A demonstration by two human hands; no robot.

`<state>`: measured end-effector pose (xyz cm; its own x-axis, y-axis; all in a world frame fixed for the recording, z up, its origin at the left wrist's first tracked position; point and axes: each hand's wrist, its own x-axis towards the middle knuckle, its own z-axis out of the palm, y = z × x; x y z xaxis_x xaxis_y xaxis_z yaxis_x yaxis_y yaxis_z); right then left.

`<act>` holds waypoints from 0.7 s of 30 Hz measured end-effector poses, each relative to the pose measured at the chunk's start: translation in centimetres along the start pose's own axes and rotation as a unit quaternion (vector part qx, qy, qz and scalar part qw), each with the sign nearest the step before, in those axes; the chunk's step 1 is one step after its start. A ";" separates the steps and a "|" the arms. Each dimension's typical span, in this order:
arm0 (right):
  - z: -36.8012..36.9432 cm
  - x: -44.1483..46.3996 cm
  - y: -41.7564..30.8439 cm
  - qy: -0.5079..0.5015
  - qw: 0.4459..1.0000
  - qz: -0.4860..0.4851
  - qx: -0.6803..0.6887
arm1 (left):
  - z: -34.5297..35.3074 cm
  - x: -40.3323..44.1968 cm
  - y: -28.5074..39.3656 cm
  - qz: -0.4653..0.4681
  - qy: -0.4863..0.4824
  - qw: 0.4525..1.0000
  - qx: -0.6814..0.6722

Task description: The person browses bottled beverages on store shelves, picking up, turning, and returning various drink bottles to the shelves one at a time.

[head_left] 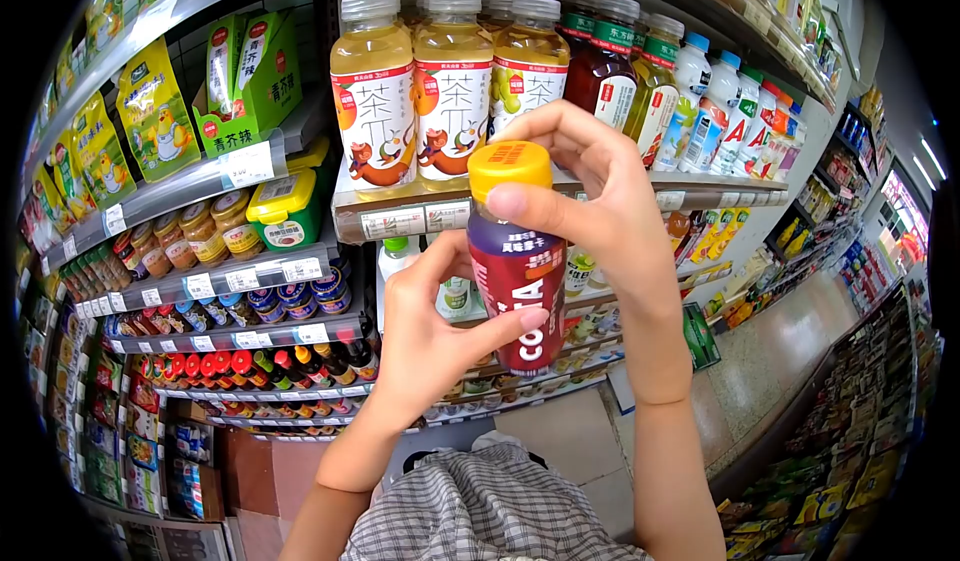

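A dark red and purple bottle (517, 291) with a yellow cap (510, 165) is held upright in front of the shelves. My left hand (437, 321) wraps round the lower body of the bottle, its thumb across the label. At the top, my right hand (580, 196) grips the cap and neck, thumb in front and fingers behind. Just behind the bottle stand clear bottles of pale yellow drink (453, 101) with white labels. Parts of the fingers of both hands are hidden behind the bottle.
Dark red drink bottles (603, 71) and white bottles (690, 91) continue the shelf row rightward. To the left are yellow pouches (155, 111), a green box (245, 91) and jars (235, 226) on shelves. Another stocked shelf (850, 451) stands right of the aisle floor (760, 361).
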<state>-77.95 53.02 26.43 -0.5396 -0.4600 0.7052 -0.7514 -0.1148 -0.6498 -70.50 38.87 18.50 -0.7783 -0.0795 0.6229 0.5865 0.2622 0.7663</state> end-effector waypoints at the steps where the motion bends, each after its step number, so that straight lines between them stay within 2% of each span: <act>1: -0.4 0.1 -0.4 -0.042 0.998 0.033 0.022 | -0.2 0.0 0.3 -0.033 -0.024 0.997 -0.059; 5: -1.5 0.5 -0.8 -0.148 0.973 0.126 0.122 | -1.0 -0.1 0.1 -0.099 -0.110 0.956 -0.255; 6: -1.7 0.6 -0.2 -0.171 0.971 0.105 0.130 | -1.3 0.0 -0.1 -0.139 -0.140 0.937 -0.289; 10: -1.6 0.7 1.4 -0.205 0.945 0.148 0.206 | -1.5 -0.1 -1.6 -0.169 -0.180 0.899 -0.361; 14: -1.6 0.9 3.2 -0.219 0.928 0.178 0.245 | -1.2 -0.6 -2.4 -0.186 -0.175 0.873 -0.415; 18: -2.0 1.0 4.0 -0.208 0.929 0.181 0.246 | -1.3 -0.5 -3.9 -0.178 -0.208 0.857 -0.437; 21: -2.1 0.7 3.1 -0.179 0.940 0.164 0.242 | -1.3 -0.1 -2.9 -0.151 -0.202 0.874 -0.416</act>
<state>-81.49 54.13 25.50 -0.4841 -0.7972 0.3608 -0.2606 -0.2622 -0.9292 -71.79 36.83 16.46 -0.8425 0.3665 0.3948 0.1695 -0.5152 0.8401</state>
